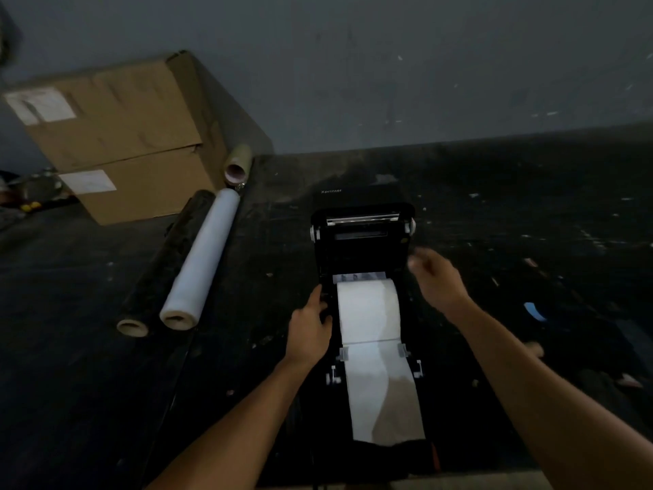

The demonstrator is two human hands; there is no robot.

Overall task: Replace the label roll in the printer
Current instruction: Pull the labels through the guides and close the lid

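Observation:
A black label printer (364,238) stands open on the dark table, its lid tilted back. A white label roll (367,305) sits in its bay, and a strip of labels (383,394) runs from it toward me between the paper guides. My left hand (309,330) rests on the printer's left side beside the roll, fingers touching the housing. Blurred, my right hand (436,274) hovers at the right of the open lid with loosely curled fingers and nothing in it.
Two stacked cardboard boxes (116,136) stand at the back left. A white film roll (199,259), a dark roll (159,267) and a small cardboard core (237,166) lie left of the printer. A wall rises behind the table.

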